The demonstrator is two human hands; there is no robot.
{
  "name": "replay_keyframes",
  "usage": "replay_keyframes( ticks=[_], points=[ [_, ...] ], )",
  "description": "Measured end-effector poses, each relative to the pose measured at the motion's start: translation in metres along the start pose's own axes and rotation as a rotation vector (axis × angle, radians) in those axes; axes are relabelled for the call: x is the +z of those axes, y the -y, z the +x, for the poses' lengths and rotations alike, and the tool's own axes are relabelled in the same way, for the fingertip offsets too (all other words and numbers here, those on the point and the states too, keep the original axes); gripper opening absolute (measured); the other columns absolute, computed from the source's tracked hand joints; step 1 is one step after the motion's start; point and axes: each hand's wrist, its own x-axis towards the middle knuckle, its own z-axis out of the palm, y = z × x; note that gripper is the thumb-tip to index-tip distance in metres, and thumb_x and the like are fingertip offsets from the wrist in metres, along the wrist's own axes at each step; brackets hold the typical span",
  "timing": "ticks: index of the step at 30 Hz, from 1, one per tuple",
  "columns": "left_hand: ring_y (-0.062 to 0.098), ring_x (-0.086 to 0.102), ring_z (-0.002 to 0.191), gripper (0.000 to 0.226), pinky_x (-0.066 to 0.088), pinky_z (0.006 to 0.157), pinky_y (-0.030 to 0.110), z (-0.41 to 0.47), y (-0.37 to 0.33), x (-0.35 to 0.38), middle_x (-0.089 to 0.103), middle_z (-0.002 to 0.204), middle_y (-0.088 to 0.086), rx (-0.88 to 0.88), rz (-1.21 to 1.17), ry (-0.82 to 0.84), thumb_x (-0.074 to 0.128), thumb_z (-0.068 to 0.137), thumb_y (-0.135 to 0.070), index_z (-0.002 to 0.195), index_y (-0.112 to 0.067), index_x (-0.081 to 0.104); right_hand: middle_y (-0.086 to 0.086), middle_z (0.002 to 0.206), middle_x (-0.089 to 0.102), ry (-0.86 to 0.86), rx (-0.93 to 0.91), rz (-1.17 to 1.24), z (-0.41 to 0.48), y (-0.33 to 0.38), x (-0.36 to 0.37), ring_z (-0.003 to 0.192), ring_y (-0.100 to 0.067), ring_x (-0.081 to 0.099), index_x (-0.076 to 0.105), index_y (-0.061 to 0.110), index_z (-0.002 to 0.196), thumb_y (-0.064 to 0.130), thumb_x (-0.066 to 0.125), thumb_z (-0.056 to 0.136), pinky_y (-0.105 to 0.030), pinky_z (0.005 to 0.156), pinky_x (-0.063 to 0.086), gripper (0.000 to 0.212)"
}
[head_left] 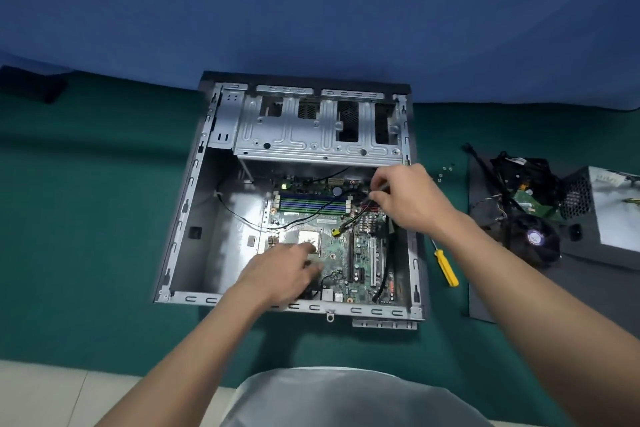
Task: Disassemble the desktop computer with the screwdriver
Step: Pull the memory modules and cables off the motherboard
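Open computer case (pixel 183 215) flat on the green mat (pixel 86 218), left hand (pixel 280 274) resting loose-fingered on the motherboard (pixel 360 253), right hand (pixel 405 198) pinching a black cable (pixel 351 220), yellow screwdriver (pixel 446 267) lying beside the case, right side.

I have one view only, from the camera worn on the person's head. It faces forward and steeply down onto a green cloth (pixel 86 218), near enough that the left forearm (pixel 194 340) comes in from 7 o'clock and the right forearm (pixel 519 288) from 4 o'clock. The open computer case (pixel 225 218) sits at centre, its drive cage toward 12 o'clock under a blue backdrop (pixel 311 3). The wide lens bows the straight edges. A power supply (pixel 609 218) is cut off by the frame at 3 o'clock, and the wearer's grey shirt (pixel 346 399) fills 6 o'clock.
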Motion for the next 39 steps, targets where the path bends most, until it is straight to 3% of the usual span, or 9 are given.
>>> replay_keyframes(
  ticks=[3,9,13,15,18,21,27,33,39],
  points=[
    [0.023,0.05,0.122,0.055,0.04,0.103,0.044,0.02,-0.009,-0.005,0.053,0.138,0.007,0.07,-0.081,0.111,0.043,0.096,-0.055,0.139,-0.021,0.045,-0.009,0.097,0.067,0.02,-0.065,-0.103,0.003,0.002,0.007,0.089,-0.026,0.059,0.065,0.014,0.096,0.022,0.059,0.093,-0.033,0.076,0.049,0.01],
    [0.027,0.004,0.148,0.06,0.014,0.118,0.053,0.069,-0.037,0.006,0.008,0.161,0.002,0.16,0.03,0.164,0.046,0.097,-0.047,0.15,-0.028,0.025,-0.005,0.095,0.07,-0.058,-0.069,-0.081,0.01,-0.004,0.007,0.091,-0.023,0.062,0.068,0.017,0.095,0.026,0.061,0.092,-0.035,0.082,0.052,0.012],
    [0.029,0.007,0.146,0.063,0.015,0.116,0.05,0.084,-0.039,0.016,0.01,0.16,0.006,0.149,0.086,0.171,0.049,0.097,-0.044,0.151,-0.024,0.024,0.002,0.083,0.067,-0.093,0.031,0.074,0.018,-0.006,0.0,0.083,-0.017,0.06,0.067,0.023,0.085,0.026,0.064,0.09,-0.025,0.075,0.045,0.006],
    [0.028,0.019,0.141,0.058,0.022,0.115,0.048,0.086,-0.036,0.017,0.024,0.155,0.008,0.168,0.076,0.12,0.05,0.097,-0.041,0.147,-0.019,0.033,-0.002,0.088,0.067,-0.018,0.028,-0.005,0.021,-0.004,-0.002,0.088,-0.021,0.06,0.067,0.022,0.087,0.025,0.063,0.091,-0.027,0.077,0.047,0.007],
    [0.023,0.033,0.131,0.042,0.029,0.113,0.042,0.085,-0.026,0.015,0.039,0.143,0.007,0.187,0.047,-0.154,0.05,0.096,-0.034,0.133,-0.013,0.048,-0.011,0.093,0.067,0.107,-0.014,-0.19,0.023,0.001,0.001,0.09,-0.029,0.061,0.066,0.014,0.089,0.022,0.058,0.092,-0.036,0.08,0.052,0.012],
    [0.025,0.027,0.139,0.049,0.02,0.116,0.04,0.088,-0.011,0.01,0.032,0.15,0.01,0.112,0.094,-0.321,0.053,0.094,-0.03,0.138,-0.009,0.042,-0.014,0.091,0.062,0.198,-0.023,-0.281,0.023,0.007,0.009,0.085,-0.034,0.059,0.063,0.009,0.087,0.019,0.055,0.091,-0.041,0.074,0.054,0.013],
    [0.026,0.007,0.147,0.074,-0.006,0.114,0.034,0.096,0.017,0.011,0.01,0.16,0.008,0.017,0.155,-0.121,0.058,0.092,-0.029,0.152,-0.011,0.018,-0.007,0.073,0.04,0.204,0.076,-0.327,0.025,0.02,0.03,0.058,-0.023,0.04,0.047,0.007,0.067,-0.004,0.05,0.082,-0.036,0.06,0.037,0.019],
    [0.022,-0.003,0.148,0.079,-0.006,0.117,0.038,0.097,0.021,0.014,-0.004,0.162,0.004,0.002,0.175,-0.044,0.058,0.092,-0.03,0.153,-0.014,0.011,-0.015,0.084,0.053,0.19,0.159,-0.267,0.034,0.018,0.045,0.067,-0.029,0.052,0.064,0.0,0.087,-0.003,0.052,0.084,-0.035,0.064,0.046,0.013],
    [0.017,-0.008,0.148,0.078,-0.005,0.12,0.039,0.095,0.021,0.012,-0.007,0.162,0.001,-0.001,0.136,-0.038,0.054,0.093,-0.025,0.154,-0.015,0.007,-0.019,0.09,0.058,0.179,0.21,-0.243,0.038,0.013,0.054,0.076,-0.034,0.058,0.068,-0.001,0.092,0.0,0.055,0.084,-0.038,0.074,0.055,0.015]
  ],
)
